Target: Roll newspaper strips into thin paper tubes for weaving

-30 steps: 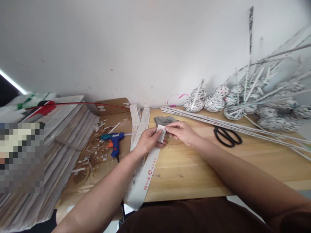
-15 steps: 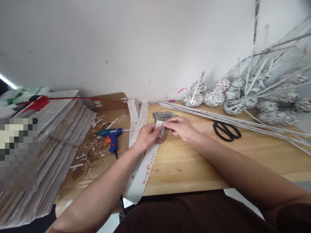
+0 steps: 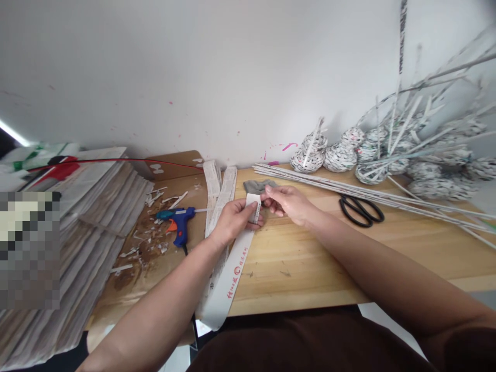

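My left hand [image 3: 235,219] is closed on a white printed paper strip [image 3: 234,276], with the thumb on top near its folded upper end. The strip's lower part carries red characters and curls over the table's front edge. My right hand [image 3: 287,203] hovers at the right edge of this end, fingers bent, thumb raised off the paper and slightly apart from the forefinger. A grey cloth [image 3: 253,186] lies just behind both hands. More newspaper strips [image 3: 222,199] lie left of and under my left wrist.
Left are a blue glue gun [image 3: 180,225], paper scraps [image 3: 132,253] and a tall newspaper stack [image 3: 96,217]. Right are black-handled scissors [image 3: 362,211], long rolled-paper sticks [image 3: 333,183] and several woven paper gourd shapes [image 3: 341,155] against the wall [image 3: 232,77].
My right thumb has lifted off the strip's upper end, and the right fingers have drawn to its edge. The folded end shows more fully in my left hand, which still grips it.
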The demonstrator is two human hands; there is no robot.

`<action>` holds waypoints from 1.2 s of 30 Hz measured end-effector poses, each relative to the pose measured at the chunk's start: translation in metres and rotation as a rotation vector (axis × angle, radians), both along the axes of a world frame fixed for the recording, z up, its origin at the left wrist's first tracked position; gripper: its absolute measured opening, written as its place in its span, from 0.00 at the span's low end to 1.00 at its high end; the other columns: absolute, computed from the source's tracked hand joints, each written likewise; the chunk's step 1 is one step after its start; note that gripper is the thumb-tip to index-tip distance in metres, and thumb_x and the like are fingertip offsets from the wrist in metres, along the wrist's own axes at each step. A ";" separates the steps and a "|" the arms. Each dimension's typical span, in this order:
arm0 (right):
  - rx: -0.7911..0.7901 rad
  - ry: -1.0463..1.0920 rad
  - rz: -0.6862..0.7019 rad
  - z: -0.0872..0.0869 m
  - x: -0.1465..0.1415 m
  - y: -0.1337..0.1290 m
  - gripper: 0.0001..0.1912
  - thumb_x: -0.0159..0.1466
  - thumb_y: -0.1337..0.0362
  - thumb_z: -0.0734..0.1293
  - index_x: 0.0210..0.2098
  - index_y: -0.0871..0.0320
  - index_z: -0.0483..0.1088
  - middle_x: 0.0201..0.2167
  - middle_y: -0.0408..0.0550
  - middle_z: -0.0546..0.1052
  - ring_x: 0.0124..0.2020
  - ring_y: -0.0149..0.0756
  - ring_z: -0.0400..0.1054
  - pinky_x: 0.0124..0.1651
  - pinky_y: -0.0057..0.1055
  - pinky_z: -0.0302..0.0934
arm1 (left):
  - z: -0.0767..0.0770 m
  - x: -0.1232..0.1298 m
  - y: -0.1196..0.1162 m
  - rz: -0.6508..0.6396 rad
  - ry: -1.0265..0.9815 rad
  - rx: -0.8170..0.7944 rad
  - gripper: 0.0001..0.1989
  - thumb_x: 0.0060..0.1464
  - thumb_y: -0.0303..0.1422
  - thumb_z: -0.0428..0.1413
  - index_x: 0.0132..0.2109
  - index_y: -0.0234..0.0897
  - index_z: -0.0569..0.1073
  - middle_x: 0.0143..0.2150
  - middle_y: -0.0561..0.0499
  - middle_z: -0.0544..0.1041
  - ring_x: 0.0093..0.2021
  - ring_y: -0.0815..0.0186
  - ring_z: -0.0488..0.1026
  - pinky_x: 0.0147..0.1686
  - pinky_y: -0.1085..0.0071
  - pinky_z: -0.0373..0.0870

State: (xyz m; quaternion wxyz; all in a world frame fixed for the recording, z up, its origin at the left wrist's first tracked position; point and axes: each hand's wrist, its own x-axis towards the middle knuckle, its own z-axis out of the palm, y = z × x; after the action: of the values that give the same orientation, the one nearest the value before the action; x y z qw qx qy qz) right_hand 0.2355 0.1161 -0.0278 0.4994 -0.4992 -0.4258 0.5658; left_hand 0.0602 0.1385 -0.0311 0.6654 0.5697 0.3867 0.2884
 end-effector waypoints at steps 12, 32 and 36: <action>0.093 -0.156 0.098 0.000 -0.002 -0.003 0.18 0.54 0.52 0.72 0.32 0.64 0.77 0.18 0.42 0.68 0.20 0.25 0.57 0.18 0.24 0.45 | 0.003 0.001 -0.003 -0.044 0.037 0.047 0.19 0.55 0.46 0.57 0.40 0.31 0.74 0.31 0.46 0.77 0.29 0.67 0.77 0.29 0.72 0.75; -0.060 0.043 -0.106 0.001 -0.002 0.001 0.17 0.44 0.56 0.77 0.27 0.63 0.76 0.16 0.41 0.66 0.18 0.24 0.55 0.16 0.22 0.38 | 0.002 0.003 -0.005 0.134 0.083 0.349 0.14 0.49 0.32 0.61 0.45 0.37 0.73 0.37 0.50 0.77 0.26 0.71 0.72 0.28 0.72 0.76; -0.054 0.038 -0.073 0.002 0.001 0.001 0.17 0.45 0.56 0.77 0.26 0.63 0.76 0.18 0.43 0.69 0.19 0.24 0.56 0.16 0.22 0.40 | 0.001 0.001 -0.004 0.149 0.068 0.472 0.16 0.49 0.30 0.60 0.47 0.39 0.75 0.52 0.45 0.73 0.27 0.73 0.73 0.26 0.75 0.74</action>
State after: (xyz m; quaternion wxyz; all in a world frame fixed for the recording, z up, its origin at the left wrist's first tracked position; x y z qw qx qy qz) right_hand 0.2362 0.1168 -0.0256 0.5139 -0.5167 -0.3823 0.5681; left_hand 0.0614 0.1343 -0.0297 0.4773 0.6887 0.3718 0.3995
